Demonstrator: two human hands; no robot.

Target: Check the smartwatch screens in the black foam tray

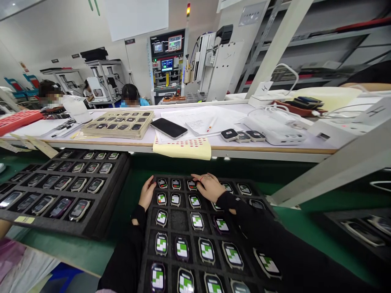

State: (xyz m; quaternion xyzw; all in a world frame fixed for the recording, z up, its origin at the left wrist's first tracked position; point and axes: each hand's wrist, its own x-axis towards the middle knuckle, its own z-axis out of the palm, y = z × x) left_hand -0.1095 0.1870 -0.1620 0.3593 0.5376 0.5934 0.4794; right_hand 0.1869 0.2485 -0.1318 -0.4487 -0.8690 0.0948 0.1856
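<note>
Watch (191, 185): face up in the foam tray (179, 220), far row, third from left, screen lit.
Right hand (210, 187): fingers loosely parted over that watch, gripping nothing I can see; whether a fingertip presses the glass, I can't tell.
Left hand (147, 193): at the tray's left edge, near the far corner; pinching or merely resting, I can't tell.
Screen touch: best kept light, watch flat in its compartment.
Right sleeve (253, 224): better lifted off nearer screens.

Beside the right hand (210, 188), glossy, glass-like watch screens (197, 220); around them, a matt, rough, foam-like tray (179, 221).
</note>
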